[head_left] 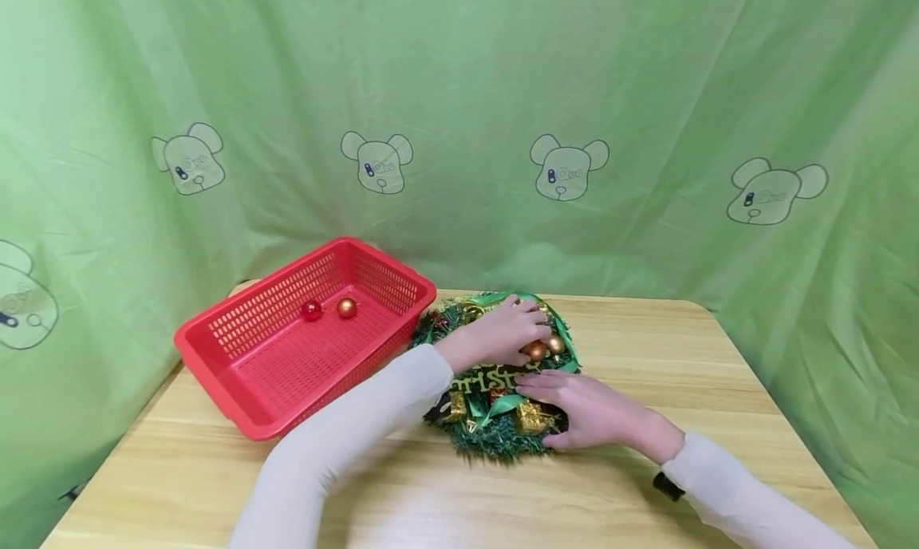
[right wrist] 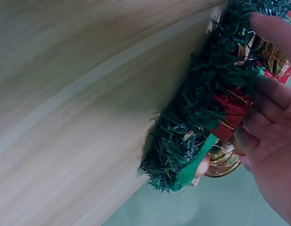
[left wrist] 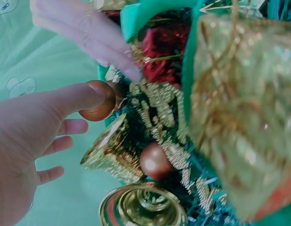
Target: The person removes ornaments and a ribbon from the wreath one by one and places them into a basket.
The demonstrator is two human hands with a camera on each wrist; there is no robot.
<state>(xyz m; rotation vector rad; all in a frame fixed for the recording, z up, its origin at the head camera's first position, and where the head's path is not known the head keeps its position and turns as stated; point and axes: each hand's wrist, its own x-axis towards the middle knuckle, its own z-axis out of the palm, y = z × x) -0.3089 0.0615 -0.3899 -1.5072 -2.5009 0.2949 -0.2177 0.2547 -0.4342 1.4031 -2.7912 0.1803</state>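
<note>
A green tinsel Christmas wreath (head_left: 495,445) lies on the table, bearing gold lettering (head_left: 470,384), green ribbon, foil gift boxes and copper baubles. My left hand (head_left: 502,332) reaches over its far part. In the left wrist view, the thumb presses on a copper bauble (left wrist: 102,109), the index finger hidden behind it; the other fingers are curled below. Another copper bauble (left wrist: 156,161) and gold bells (left wrist: 143,205) sit nearby. My right hand (head_left: 592,409) rests at the wreath's right side, its fingers extended over the decorations by a gold gift box (head_left: 531,417) and its thumb near the tinsel edge.
Left of the wreath stands a red plastic basket (head_left: 251,431), its near right wall close to my left forearm. A red bauble (head_left: 311,310) and a copper bauble (head_left: 347,307) lie inside. Green curtains (head_left: 459,70) hang behind the wooden table (head_left: 646,333).
</note>
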